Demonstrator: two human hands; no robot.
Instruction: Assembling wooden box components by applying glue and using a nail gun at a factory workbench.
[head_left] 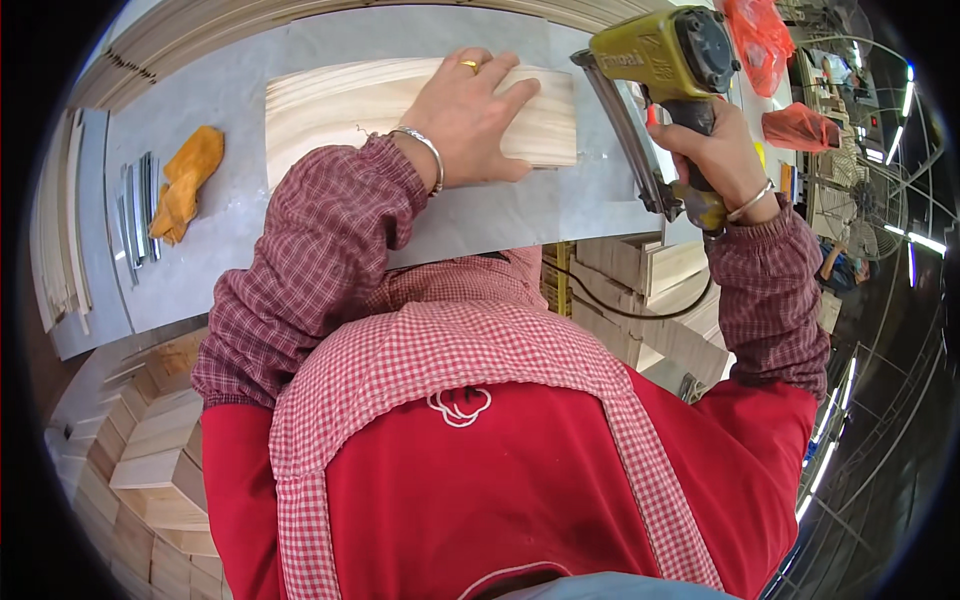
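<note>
A pale wooden board [340, 105], perhaps part of a box, lies on the grey worktable [440, 225] in front of me. My left hand [470, 120] rests on its right half with the fingers spread, pressing down from above. To the right of the board, my right hand [725, 155] is wrapped round the handle of a pneumatic nail gun [655, 55] with an olive-yellow head. The gun's dark magazine slants beside the board's right end, apart from it. A hose [640, 315] hangs below the gun.
On the left lie a yellow work glove [185, 185] and several metal nail strips [138, 215]. Long wooden strips [250, 22] line the table's far edge. Red plastic bags [760, 45] are at the far right. Wooden boxes [160, 470] are stacked at lower left, with more wood under the table.
</note>
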